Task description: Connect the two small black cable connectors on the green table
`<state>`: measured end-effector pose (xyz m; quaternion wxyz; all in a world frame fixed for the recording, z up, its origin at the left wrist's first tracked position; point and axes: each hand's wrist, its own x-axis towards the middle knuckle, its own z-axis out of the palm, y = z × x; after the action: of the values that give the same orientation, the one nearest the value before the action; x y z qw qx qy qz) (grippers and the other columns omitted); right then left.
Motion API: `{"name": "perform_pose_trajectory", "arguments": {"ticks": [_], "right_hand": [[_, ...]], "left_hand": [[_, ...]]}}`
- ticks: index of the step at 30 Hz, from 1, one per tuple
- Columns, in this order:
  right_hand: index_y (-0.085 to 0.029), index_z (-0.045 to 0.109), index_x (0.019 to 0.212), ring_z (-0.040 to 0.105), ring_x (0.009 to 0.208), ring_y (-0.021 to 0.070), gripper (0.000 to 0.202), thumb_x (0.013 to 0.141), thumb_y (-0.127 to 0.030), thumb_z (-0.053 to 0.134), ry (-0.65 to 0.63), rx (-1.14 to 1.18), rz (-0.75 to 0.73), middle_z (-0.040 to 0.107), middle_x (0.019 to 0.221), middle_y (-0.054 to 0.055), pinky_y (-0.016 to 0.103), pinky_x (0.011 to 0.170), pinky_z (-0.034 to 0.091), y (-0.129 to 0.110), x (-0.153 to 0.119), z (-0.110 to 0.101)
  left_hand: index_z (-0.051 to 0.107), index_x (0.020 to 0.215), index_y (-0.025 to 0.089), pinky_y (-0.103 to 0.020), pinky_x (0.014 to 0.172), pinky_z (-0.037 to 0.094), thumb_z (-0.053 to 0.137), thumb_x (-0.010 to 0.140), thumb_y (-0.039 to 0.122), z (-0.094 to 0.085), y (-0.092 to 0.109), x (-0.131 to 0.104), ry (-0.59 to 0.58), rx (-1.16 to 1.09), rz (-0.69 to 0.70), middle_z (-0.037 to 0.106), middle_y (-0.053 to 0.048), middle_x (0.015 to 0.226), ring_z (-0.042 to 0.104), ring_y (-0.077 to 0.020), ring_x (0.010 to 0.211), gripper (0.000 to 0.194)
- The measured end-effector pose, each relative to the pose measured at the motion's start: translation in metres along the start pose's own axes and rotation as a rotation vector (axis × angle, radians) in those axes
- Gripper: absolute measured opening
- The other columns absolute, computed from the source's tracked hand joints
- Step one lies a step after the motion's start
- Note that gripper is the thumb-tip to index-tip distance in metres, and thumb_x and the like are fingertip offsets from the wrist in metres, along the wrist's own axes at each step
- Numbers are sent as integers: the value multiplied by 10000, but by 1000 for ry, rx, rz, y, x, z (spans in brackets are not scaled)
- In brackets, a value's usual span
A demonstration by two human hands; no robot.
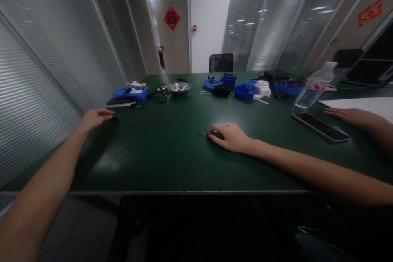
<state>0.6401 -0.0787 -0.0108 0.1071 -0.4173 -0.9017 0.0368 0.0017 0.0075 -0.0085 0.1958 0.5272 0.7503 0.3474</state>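
My right hand (231, 137) rests on the green table (159, 155) with its fingers wrapped round a screwdriver (217, 135). The thin metal shaft points left, and the hand hides part of the dark handle. Far to the left, my left hand (95, 118) is reached out over the table, its fingers and thumb closed at a small black object (113, 119). That object is too dark and small to name. Just beyond it lie a black notebook (121, 100) and a blue tray (132, 92) with white and yellow items in it.
Toward the back stand a metal bowl (179, 87), black cables (160, 94) and blue bins (245, 90). At right are a water bottle (316, 86), a phone (321, 126), white paper (362, 105) and another person's hand (356, 118). The table's front edge (184, 192) runs below my arms.
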Motion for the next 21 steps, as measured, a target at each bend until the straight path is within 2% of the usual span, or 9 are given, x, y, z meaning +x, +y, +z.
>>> {"name": "perform_pose_trajectory", "arguments": {"ticks": [4, 8, 11, 14, 17, 21], "right_hand": [[-214, 677, 1259, 607, 657, 184, 401, 1086, -523, 488, 1, 2, 5, 695, 776, 35, 298, 657, 374, -1, 0, -1], [-209, 674, 1265, 600, 646, 176, 403, 1090, -517, 482, -8, 25, 9, 695, 777, 36, 293, 647, 372, -2, 0, -2], [-209, 672, 1270, 594, 640, 173, 402, 1088, -517, 489, -11, 30, 4, 694, 774, 32, 293, 648, 375, -2, 0, -2], [-210, 675, 1266, 600, 653, 176, 404, 1087, -522, 493, -11, 33, -3, 701, 785, 36, 297, 659, 383, -1, 0, -2], [-214, 673, 1269, 605, 657, 177, 404, 1086, -526, 493, -5, 41, -7, 705, 790, 35, 298, 666, 386, 0, 0, 0], [-218, 673, 1251, 601, 649, 178, 396, 1082, -529, 496, 23, 28, -17, 693, 772, 29, 300, 657, 370, 2, 0, 1]], "left_hand": [[787, 1145, 114, -285, 865, 582, 878, 777, 267, 1, -4, 7, 22, 54, 42, 802, -89, 1079, 721, -191, 906, 409], [790, 1176, 120, -298, 946, 547, 779, 859, 207, 0, -7, 9, 57, 181, 114, 799, -93, 1120, 723, -202, 976, 328], [800, 1215, 166, -302, 987, 511, 709, 942, 257, -1, -5, 4, 142, 310, 183, 798, -63, 1122, 713, -203, 1022, 302], [800, 1256, 201, -304, 959, 500, 682, 979, 339, -2, -2, -2, 229, 385, 201, 793, -44, 1080, 700, -200, 971, 331], [802, 1243, 183, -285, 940, 495, 702, 962, 339, -3, 0, -5, 255, 359, 203, 789, -40, 1049, 677, -184, 924, 337], [809, 1179, 152, -272, 961, 493, 734, 923, 269, -3, 1, -5, 274, 281, 200, 792, -45, 1076, 679, -183, 968, 292]]}}
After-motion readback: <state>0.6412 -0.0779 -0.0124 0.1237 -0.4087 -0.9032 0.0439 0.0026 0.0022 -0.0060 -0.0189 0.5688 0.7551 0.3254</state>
